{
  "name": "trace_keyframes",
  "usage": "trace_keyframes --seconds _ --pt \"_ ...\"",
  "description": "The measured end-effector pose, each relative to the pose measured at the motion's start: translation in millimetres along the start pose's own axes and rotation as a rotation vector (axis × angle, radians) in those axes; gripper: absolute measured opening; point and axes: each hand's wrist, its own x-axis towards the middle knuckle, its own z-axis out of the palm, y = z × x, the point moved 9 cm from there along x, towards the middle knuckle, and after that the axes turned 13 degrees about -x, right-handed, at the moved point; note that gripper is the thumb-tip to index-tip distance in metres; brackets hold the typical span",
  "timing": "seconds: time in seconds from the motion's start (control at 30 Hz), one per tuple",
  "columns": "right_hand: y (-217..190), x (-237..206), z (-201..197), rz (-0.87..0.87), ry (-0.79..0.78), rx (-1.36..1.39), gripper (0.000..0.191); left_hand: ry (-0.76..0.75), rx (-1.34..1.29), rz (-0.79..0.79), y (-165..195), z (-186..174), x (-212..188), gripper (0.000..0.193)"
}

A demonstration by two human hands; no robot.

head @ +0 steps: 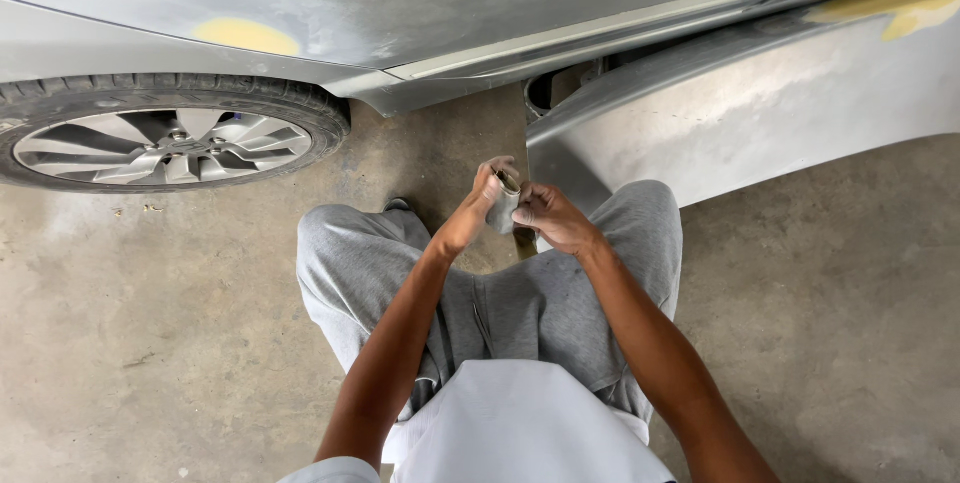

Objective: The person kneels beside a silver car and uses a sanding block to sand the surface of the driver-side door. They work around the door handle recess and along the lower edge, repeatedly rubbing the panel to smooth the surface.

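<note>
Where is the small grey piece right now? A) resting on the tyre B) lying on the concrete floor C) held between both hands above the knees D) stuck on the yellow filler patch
C: the left hand and right hand both grip the small grey piece above the grey-trousered knees.

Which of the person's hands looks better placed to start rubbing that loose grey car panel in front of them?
Probably the right hand: it sits just in front of the loose grey sanded car panel, nearly touching its near edge. The left hand is farther from it and grips the small folded grey sheet both hands hold.
</note>
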Motion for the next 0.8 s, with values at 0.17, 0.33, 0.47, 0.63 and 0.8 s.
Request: trace_keyframes --seconds 0.17,0.33,0.47,0.63,0.8 --pt "-8.8 2.4 -5.6 -0.045 0.11 0.176 0.016 -0.008 0.065 0.067 21.2 4.8 4.0 0.104" --pt "-14.6 0.3 -16.4 -0.104 0.144 0.337 0.013 -0.04 0.439 0.267 65.8 18.4 -0.4 0.112" --pt "-14.6 0.7 -15.3 -0.077 0.111 0.314 0.015 0.008 0.54 0.24 77.2 16.2 -2.4 0.095" --pt "-13.1 3.8 -8.4 -0.025 0.096 0.295 0.018 0.022 0.575 0.253 79.1 13.2 -2.9 0.095" --pt "-15.2 5.7 -8.9 -0.111 0.083 0.283 0.013 -0.03 0.504 0.316 75.4 15.5 -3.5 0.094"
